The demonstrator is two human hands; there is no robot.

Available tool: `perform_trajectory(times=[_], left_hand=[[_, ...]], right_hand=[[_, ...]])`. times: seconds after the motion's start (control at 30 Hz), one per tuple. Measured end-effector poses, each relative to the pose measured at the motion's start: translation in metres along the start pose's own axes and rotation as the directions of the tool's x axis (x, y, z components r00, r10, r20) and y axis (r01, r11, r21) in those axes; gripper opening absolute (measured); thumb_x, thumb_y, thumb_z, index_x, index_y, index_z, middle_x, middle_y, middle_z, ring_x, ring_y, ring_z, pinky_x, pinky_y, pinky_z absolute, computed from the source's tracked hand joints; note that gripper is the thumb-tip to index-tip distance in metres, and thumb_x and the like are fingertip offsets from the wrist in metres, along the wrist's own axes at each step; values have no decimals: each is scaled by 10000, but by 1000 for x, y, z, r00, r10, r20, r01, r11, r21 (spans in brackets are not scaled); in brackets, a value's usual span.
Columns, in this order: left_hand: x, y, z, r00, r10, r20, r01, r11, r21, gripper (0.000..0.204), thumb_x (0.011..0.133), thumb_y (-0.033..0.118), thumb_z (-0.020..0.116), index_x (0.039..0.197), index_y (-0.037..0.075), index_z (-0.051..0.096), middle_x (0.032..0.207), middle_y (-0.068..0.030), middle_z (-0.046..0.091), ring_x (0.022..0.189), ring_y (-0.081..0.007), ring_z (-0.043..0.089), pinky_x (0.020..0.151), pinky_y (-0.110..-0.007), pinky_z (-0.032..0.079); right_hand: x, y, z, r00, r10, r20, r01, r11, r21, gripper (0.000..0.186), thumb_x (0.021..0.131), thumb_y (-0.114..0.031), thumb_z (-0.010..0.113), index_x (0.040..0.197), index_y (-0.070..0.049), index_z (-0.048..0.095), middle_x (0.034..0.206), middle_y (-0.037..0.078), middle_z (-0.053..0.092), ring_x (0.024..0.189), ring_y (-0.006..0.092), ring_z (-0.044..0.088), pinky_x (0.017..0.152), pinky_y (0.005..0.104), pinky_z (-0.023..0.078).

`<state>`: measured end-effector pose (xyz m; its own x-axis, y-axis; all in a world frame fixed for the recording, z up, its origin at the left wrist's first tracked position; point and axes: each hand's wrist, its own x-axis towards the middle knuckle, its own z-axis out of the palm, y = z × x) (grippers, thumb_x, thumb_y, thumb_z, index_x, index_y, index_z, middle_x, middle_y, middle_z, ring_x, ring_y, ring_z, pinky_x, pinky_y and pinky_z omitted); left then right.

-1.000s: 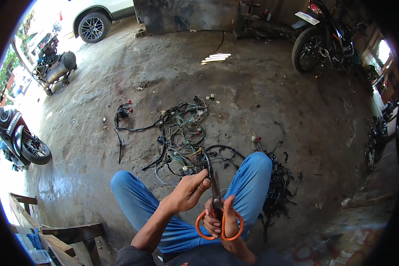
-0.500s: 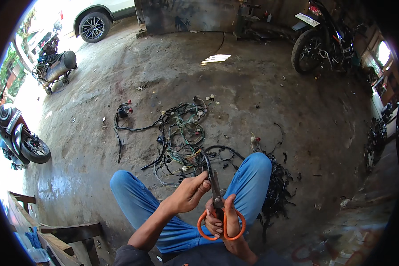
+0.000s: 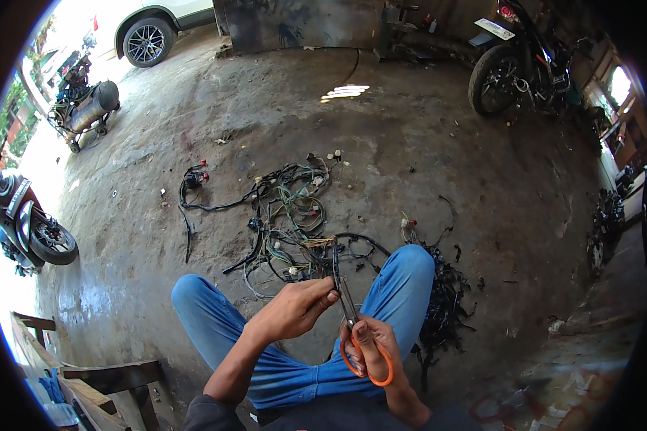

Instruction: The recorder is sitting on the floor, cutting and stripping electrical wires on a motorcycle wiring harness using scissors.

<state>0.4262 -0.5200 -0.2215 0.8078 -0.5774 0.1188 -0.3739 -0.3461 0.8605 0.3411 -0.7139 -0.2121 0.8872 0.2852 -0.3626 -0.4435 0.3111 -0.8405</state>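
My left hand (image 3: 295, 310) is closed, its thumb and fingers pinching a black-wrapped cable (image 3: 335, 260) that rises from the bundle on the floor. In my right hand (image 3: 372, 341) is a pair of scissors (image 3: 350, 310) with orange loop handles. Their blades point away from me and lie alongside the cable, right next to my left fingertips. Whether the blades touch the cable is hard to make out. Beyond my hands spreads a wiring harness (image 3: 298, 215) of black-taped branches, loose green and other coloured wires, and white connectors.
Between my jeans-clad knees and beside the right one lies a heap of black scraps (image 3: 446, 309). Motorcycles stand at the left (image 3: 39, 230) and back right (image 3: 507, 72). An air compressor (image 3: 86, 111) and a white car (image 3: 147, 39) are farther off. A wooden bench (image 3: 111, 373) sits at lower left.
The scissors have turned in my right hand, the handles swinging from nearly upright to a slant and the blades coming closer together. My left hand keeps its pinch on the cable.
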Motion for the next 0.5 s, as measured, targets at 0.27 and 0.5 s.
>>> perform_trajectory(times=[0.27, 0.5], left_hand=[[4, 14, -15, 994, 102, 44, -109, 970, 217, 164, 952, 142, 612, 909, 28, 502, 776, -149, 546, 782, -377, 591, 691, -462, 450], [4, 23, -20, 994, 87, 61, -102, 940, 326, 133, 917, 120, 642, 914, 43, 533, 775, -120, 571, 781, -345, 620, 696, -445, 472]], right_hand=[[-3, 0, -3, 990, -90, -108, 54, 954, -295, 531, 939, -525, 656, 766, -26, 599, 540, -30, 480, 488, 31, 413, 448, 240, 327], [1, 8, -1, 943, -299, -147, 148, 771, -620, 497, 897, -466, 736, 760, -11, 592, 511, 4, 437, 515, 60, 359, 462, 275, 318]])
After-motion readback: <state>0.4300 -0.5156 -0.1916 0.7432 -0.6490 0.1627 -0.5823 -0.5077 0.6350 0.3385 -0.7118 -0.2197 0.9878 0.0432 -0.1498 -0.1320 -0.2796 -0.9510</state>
